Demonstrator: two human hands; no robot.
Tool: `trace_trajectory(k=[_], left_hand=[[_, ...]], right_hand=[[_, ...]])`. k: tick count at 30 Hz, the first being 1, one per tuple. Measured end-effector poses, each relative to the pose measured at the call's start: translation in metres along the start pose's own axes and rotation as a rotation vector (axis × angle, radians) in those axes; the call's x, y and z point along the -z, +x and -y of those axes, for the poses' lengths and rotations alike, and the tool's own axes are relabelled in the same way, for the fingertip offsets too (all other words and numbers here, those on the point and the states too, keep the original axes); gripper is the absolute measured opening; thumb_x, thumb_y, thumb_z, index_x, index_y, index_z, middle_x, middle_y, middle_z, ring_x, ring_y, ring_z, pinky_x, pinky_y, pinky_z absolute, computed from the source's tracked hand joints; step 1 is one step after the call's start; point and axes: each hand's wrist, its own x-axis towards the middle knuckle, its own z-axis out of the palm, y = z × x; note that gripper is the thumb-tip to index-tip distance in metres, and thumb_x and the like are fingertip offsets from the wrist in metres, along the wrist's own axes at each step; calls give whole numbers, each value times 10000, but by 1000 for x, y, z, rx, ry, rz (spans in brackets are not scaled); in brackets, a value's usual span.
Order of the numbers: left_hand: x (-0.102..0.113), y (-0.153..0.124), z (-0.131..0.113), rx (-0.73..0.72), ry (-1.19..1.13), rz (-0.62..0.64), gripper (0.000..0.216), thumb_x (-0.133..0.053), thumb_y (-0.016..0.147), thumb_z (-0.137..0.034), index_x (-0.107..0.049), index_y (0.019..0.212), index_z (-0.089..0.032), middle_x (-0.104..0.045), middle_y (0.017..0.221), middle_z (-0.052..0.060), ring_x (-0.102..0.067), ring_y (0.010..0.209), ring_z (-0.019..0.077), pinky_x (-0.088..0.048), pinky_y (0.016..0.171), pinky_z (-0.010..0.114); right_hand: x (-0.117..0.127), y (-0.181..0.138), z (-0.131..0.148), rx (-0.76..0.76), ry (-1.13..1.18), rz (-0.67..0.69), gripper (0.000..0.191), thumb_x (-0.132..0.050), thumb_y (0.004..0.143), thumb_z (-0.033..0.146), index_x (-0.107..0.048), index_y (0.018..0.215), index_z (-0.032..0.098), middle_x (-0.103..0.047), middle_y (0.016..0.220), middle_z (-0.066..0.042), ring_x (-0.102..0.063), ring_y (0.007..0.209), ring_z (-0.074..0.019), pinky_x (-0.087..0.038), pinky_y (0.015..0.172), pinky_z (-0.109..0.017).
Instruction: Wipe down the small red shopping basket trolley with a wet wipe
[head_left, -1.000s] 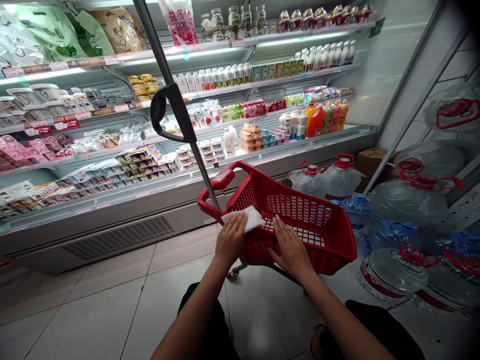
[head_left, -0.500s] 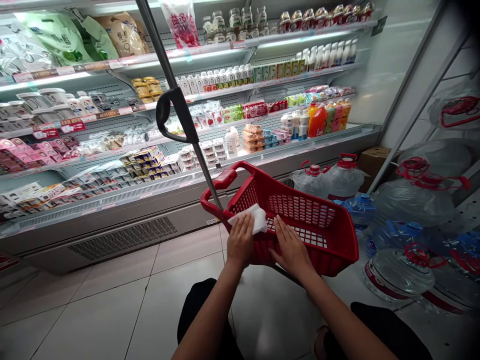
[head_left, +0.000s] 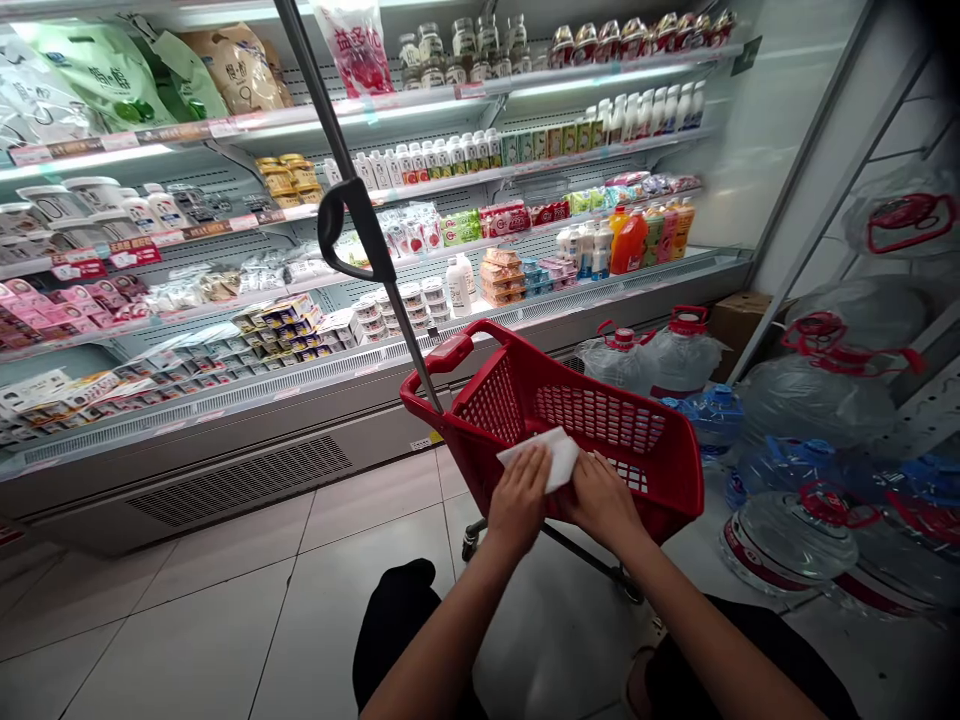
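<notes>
A red plastic shopping basket cart (head_left: 671, 455) stands before me, its sides pierced with small holes. My left hand (head_left: 523, 492) presses a folded white wipe (head_left: 556, 458) against the near rim, fingers together on top of it. Just to its right, my right hand (head_left: 602, 497) grips the same rim, fingers over the edge and close to the wipe's corner. From the cart's left end a long metal pole rises with a black looped handle (head_left: 358, 232). A caster wheel (head_left: 470, 540) shows below the cart.
An open refrigerated display (head_left: 247, 440) with several shelves of dairy goods and drinks runs behind the cart. Large water jugs (head_left: 787, 540) crowd the right side. A brown cardboard box (head_left: 739, 325) sits behind them. Pale tiles (head_left: 202, 610) cover the floor.
My left hand and the wipe have slid right along the near rim, up beside my right hand. My right hand has shifted slightly and its fingers now curl over the rim.
</notes>
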Motion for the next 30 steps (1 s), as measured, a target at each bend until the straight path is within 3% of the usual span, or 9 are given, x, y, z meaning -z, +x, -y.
trace_trajectory(k=[3, 7, 9, 13, 18, 23, 25, 30], left_hand=[[1, -1, 2, -62, -14, 15, 572, -412, 1001, -112, -442, 1570, -152, -428, 1637, 72, -404, 1517, 200, -335, 1263, 384], [6, 2, 24, 92, 34, 18, 569, -434, 982, -106, -462, 1550, -115, -459, 1613, 124, -412, 1513, 244, -336, 1263, 441], [6, 3, 22, 74, 40, 19, 560, -433, 991, -113, -457, 1551, -105, -457, 1613, 129, -411, 1513, 244, -340, 1261, 432], [6, 2, 16, -99, 23, 54, 536, -414, 1025, -131, -448, 1560, -133, -447, 1628, 88, -412, 1512, 205, -325, 1267, 380], [5, 4, 18, 42, 62, 59, 536, -423, 1006, -114, -468, 1540, -106, -463, 1613, 120, -415, 1512, 234, -333, 1265, 415], [-7, 4, -15, -74, -18, 38, 541, -407, 1031, -153, -434, 1571, -135, -408, 1651, 76, -378, 1531, 205, -313, 1273, 374], [-7, 5, -12, -86, -30, 46, 542, -404, 1029, -144, -435, 1570, -140, -423, 1643, 71, -386, 1527, 198, -310, 1275, 372], [-6, 8, 2, 54, 4, 46, 574, -416, 996, -109, -422, 1569, -102, -426, 1636, 114, -371, 1536, 229, -318, 1275, 419]], right_hand=[[2, 0, 4, 8, 28, 2, 702, -557, 897, 282, -391, 1535, 40, -607, 1444, -231, -585, 1326, -321, -374, 1186, -493], [4, 2, 10, 26, 53, 0, 828, -568, 908, 307, -222, 1617, 54, -459, 1599, -206, -497, 1428, -292, -365, 1200, -470], [3, 3, 13, 19, 47, 2, 789, -574, 912, 324, -286, 1588, 38, -502, 1559, -225, -520, 1403, -305, -361, 1204, -475], [3, 1, 10, 20, 53, 25, 636, -552, 932, 357, -461, 1476, 41, -658, 1366, -229, -615, 1280, -322, -385, 1183, -485], [10, -11, -8, -30, 33, 23, 783, -523, 949, 347, -228, 1622, 78, -606, 1463, -186, -579, 1337, -300, -380, 1179, -492], [12, -15, -14, -33, 20, 42, 712, -539, 922, 329, -357, 1568, 93, -656, 1385, -202, -604, 1302, -312, -339, 1203, -496], [12, -18, -19, -35, 29, 57, 742, -531, 929, 353, -315, 1592, 98, -659, 1385, -195, -604, 1306, -304, -336, 1206, -491], [13, -32, -38, -129, 5, 62, 870, -530, 938, 423, -139, 1658, 126, -633, 1429, -171, -579, 1344, -295, -328, 1202, -508]])
